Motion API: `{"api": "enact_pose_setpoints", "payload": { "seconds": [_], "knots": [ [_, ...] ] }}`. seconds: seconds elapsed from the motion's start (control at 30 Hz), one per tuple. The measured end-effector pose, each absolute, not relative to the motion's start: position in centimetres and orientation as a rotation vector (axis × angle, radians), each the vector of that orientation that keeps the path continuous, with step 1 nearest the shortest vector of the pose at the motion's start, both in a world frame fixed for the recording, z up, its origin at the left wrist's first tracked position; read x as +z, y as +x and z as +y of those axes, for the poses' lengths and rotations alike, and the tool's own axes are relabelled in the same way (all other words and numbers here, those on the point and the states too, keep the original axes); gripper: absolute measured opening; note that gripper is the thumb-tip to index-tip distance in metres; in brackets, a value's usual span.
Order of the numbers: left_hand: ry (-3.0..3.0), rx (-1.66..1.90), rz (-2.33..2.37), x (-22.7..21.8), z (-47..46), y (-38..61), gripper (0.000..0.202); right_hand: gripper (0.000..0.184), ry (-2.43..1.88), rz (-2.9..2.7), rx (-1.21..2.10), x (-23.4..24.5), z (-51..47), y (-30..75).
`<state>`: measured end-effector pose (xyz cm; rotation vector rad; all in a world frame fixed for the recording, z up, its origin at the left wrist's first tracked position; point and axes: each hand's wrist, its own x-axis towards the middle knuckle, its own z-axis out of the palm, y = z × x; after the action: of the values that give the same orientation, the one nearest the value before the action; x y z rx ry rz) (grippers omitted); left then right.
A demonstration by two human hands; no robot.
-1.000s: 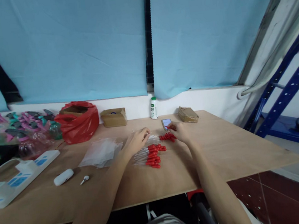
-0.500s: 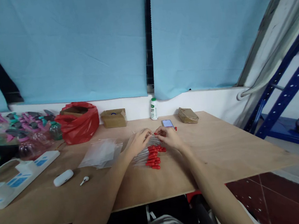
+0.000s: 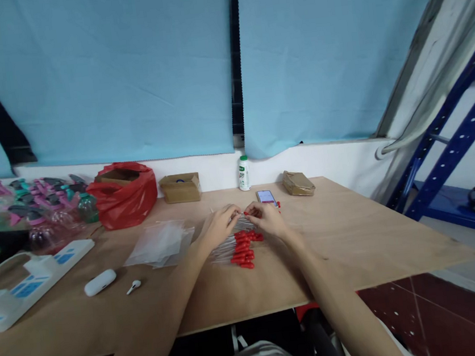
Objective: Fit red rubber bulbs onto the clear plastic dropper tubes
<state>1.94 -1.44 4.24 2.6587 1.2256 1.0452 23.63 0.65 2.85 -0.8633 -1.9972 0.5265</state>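
Above a pile of clear droppers with red bulbs (image 3: 242,251), my two hands meet at the middle of the table. My left hand (image 3: 219,227) is closed in a pinch on the thin clear tube of a dropper. Right beside it, my right hand (image 3: 268,218) pinches the small red bulb (image 3: 246,213) at that dropper's end. The fingers partly hide the join between tube and bulb. The piled droppers lie with their bulbs towards the right, some tubes hidden under my left hand.
Clear plastic bags (image 3: 159,245) lie left of my hands, near an earbud (image 3: 134,287), its case (image 3: 100,283) and a power strip (image 3: 64,260). Behind stand a red bag (image 3: 130,198), a cardboard box (image 3: 181,189), a white bottle (image 3: 244,174), a phone (image 3: 266,198) and a brown package (image 3: 299,183).
Both hands keep almost the same pinch and place. A red strip now shows low on the phone's screen. The view has shifted very slightly.
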Motion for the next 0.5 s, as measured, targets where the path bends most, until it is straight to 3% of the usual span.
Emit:
{"api": "enact_pose_setpoints", "payload": {
  "seconds": [0.5],
  "knots": [
    [2.657, 1.079, 1.206, 4.40, -1.75, 2.13, 0.021, 0.010, -0.859, -2.000, 0.492, 3.01, 0.39, 23.47]
  ]
}}
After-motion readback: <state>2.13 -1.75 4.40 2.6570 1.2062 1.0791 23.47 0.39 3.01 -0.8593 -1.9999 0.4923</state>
